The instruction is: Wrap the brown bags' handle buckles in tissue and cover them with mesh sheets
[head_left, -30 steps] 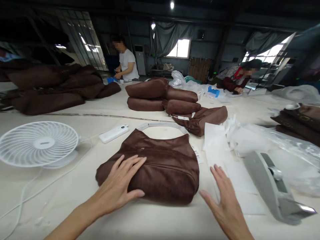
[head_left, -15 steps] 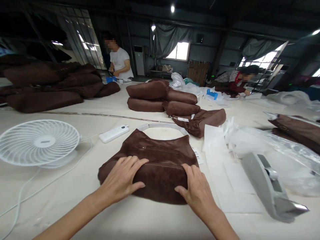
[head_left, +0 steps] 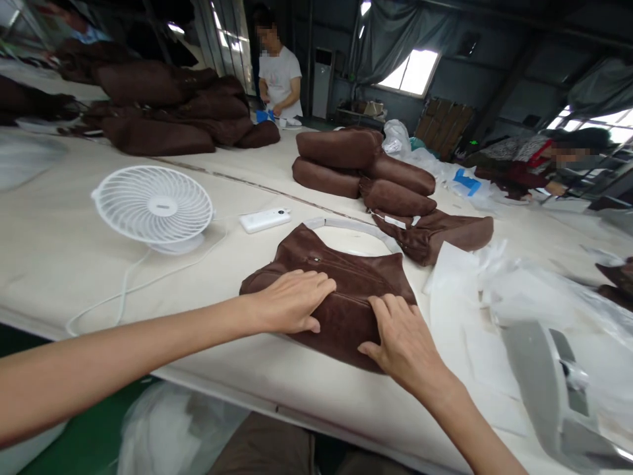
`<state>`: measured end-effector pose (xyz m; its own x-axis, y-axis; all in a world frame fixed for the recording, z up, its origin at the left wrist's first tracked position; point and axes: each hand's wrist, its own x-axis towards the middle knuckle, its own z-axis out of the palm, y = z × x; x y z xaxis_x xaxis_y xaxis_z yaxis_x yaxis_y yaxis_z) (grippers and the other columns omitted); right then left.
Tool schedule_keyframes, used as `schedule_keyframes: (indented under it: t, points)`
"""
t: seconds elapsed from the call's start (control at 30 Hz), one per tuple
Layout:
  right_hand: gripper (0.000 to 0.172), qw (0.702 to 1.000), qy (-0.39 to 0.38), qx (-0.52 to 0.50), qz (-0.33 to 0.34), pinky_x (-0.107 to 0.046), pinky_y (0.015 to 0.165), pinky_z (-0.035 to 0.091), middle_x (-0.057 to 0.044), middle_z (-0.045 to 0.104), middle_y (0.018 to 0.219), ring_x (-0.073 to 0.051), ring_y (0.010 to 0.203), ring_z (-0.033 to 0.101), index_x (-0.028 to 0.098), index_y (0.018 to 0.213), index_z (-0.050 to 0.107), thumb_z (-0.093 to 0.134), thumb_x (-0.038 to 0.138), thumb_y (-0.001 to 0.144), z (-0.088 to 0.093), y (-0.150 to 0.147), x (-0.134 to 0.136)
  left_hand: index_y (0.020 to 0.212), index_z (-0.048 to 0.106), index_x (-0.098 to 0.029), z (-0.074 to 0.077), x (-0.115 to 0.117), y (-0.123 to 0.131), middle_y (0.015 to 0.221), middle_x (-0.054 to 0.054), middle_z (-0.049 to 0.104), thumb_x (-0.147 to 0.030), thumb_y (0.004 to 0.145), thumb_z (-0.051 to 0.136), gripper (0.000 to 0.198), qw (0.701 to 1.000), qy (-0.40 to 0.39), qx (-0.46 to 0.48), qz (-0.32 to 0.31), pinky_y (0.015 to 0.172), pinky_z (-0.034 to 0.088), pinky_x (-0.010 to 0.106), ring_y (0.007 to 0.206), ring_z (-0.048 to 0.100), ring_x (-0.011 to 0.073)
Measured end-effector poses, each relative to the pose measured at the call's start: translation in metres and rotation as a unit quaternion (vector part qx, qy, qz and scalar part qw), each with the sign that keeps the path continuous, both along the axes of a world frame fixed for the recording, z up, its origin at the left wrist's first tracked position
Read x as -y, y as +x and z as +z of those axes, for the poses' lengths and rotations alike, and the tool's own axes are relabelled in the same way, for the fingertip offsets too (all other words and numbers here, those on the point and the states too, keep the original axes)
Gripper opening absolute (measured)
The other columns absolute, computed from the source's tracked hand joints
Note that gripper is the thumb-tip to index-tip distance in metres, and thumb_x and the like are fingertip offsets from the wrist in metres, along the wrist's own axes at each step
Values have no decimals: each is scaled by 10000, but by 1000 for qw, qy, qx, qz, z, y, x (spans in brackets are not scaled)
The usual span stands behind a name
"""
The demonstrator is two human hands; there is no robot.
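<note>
Brown bag point(head_left: 352, 280) by table edge point(head_left: 297, 389); left hand point(head_left: 289, 302), right hand point(head_left: 403, 340) rest flat, grip open.

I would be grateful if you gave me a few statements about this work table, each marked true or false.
1. The left hand and the right hand both lie on the brown bag. True.
2. The white fan stands to the right of the bag. False: it stands to the bag's left.
3. A white power bank lies on the table between the fan and the bag. True.
4. The right hand grips the grey tape dispenser. False: the dispenser lies untouched, further right.
</note>
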<state>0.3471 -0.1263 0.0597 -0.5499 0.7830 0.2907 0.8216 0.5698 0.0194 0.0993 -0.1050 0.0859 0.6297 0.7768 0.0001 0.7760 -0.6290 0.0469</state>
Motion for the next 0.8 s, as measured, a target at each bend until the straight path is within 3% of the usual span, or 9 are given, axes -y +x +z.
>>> schedule_keyframes:
  t: [0.1, 0.2, 0.27, 0.37, 0.5, 0.67, 0.8]
  points:
    - [371, 999, 22, 32, 12, -352, 654, 363, -28, 572, 863, -237, 779, 541, 221, 932, 495, 803, 283, 735, -10, -21, -4, 953, 480, -208, -10, -1, 7, 925, 12, 615, -251, 736, 822, 407, 1000, 6, -2, -24, 656, 395, 325, 834, 594, 220]
    - [205, 993, 105, 56, 15, -346, 612, 314, -20, 540, 755, -219, 688, 488, 232, 819, 476, 656, 136, 841, -33, -27, -4, 871, 491, -212, -31, -2, 11, 828, 21, 605, -98, 855, 614, 168, 997, 47, 8, -60, 589, 362, 337, 745, 572, 204]
    - [230, 987, 151, 44, 33, -350, 611, 294, -21, 503, 701, -217, 660, 452, 236, 757, 462, 545, 62, 883, -47, -24, -2, 832, 502, -218, -39, -4, 7, 784, 22, 587, -40, 868, 535, 185, 994, 71, 18, -80, 578, 352, 346, 712, 552, 197]
    - [278, 983, 173, 9, 52, -352, 617, 281, -29, 462, 681, -219, 660, 424, 230, 724, 471, 459, 29, 916, -59, -17, 2, 852, 523, -230, -31, -4, -13, 832, 22, 586, -104, 816, 656, 187, 993, 62, 29, -93, 625, 374, 347, 785, 548, 209]
    - [299, 984, 167, 1, 60, -355, 622, 282, -37, 449, 689, -228, 675, 410, 226, 716, 495, 431, 33, 935, -63, -15, 3, 879, 528, -240, -13, -3, -55, 942, 26, 588, -141, 727, 762, 296, 998, 37, 14, -48, 693, 389, 341, 904, 531, 232]
    - [235, 984, 152, 32, 88, -363, 628, 293, -49, 471, 735, -227, 701, 428, 211, 844, 582, 427, 62, 938, -70, -13, 2, 823, 497, -230, -27, -5, -85, 899, 50, 586, -115, 881, 567, 146, 995, 42, 84, -32, 712, 416, 328, 830, 525, 224]
    - [374, 981, 159, 27, 111, -369, 626, 304, -61, 507, 785, -228, 702, 441, 197, 1225, 586, 399, 56, 933, -76, -8, 8, 892, 523, -232, -42, -7, -96, 963, 70, 603, -184, 911, 551, 60, 990, 35, 127, -42, 818, 458, 330, 896, 545, 229]
